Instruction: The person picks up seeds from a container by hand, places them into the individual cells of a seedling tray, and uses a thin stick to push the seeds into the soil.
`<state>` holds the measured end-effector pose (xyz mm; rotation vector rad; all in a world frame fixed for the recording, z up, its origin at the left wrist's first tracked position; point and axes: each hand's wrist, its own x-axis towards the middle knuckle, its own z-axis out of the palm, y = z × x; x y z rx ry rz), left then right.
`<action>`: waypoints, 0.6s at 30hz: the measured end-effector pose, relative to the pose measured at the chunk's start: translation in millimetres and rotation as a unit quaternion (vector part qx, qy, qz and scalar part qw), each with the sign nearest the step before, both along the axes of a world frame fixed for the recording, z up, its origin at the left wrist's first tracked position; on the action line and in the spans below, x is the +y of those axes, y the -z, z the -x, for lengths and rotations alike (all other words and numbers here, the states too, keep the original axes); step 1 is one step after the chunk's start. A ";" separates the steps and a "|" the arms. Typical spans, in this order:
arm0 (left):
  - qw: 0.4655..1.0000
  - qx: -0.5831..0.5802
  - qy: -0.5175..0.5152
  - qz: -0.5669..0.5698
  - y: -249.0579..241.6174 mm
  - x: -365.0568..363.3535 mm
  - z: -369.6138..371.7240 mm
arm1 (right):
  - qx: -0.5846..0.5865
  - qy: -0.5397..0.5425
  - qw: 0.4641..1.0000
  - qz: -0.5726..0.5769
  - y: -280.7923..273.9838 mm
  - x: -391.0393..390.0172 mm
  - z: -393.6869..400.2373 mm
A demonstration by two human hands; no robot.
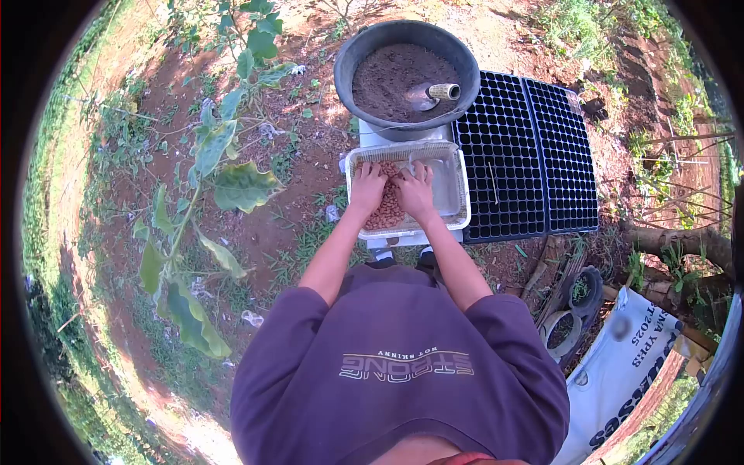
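The left hand and right hand reach into the basin, fingers down among the pellets. How far either is closed, and whether it grips any, I cannot tell. The pellets lie along the basin's left side; a clear box sits by the right hand.

Handling of the pellets looks under way; how much is left does not show. Beyond, the trowel rests in the tub on soil, apart from both hands.
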<state>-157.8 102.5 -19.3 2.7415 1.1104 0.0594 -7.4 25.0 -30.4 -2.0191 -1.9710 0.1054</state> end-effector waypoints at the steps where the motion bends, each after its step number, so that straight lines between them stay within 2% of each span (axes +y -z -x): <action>1: 1.000 0.006 0.010 -0.002 -1.3 1.8 0.0 | -0.005 -0.001 1.000 -0.005 1.4 0.3 0.2; 4: 0.997 -0.049 -0.008 0.052 -9.0 4.2 -2.6 | 0.034 0.028 0.999 -0.021 -3.1 -3.1 2.3; 6: 0.978 -0.155 -0.067 0.124 -17.8 4.2 -2.4 | 0.103 0.076 0.989 -0.070 -13.0 -5.5 2.2; 10: 0.886 -0.367 -0.136 0.250 -30.7 -0.3 -3.3 | 0.247 0.122 0.956 -0.097 -34.6 -10.0 -3.9; 13: 0.833 -0.438 -0.139 0.307 -48.7 -10.4 -7.7 | 0.347 0.101 0.924 -0.125 -52.9 -13.2 -12.8; 18: 0.754 -0.501 -0.169 0.390 -76.5 -26.9 -18.3 | 0.345 0.080 0.917 -0.186 -96.5 -22.1 -16.2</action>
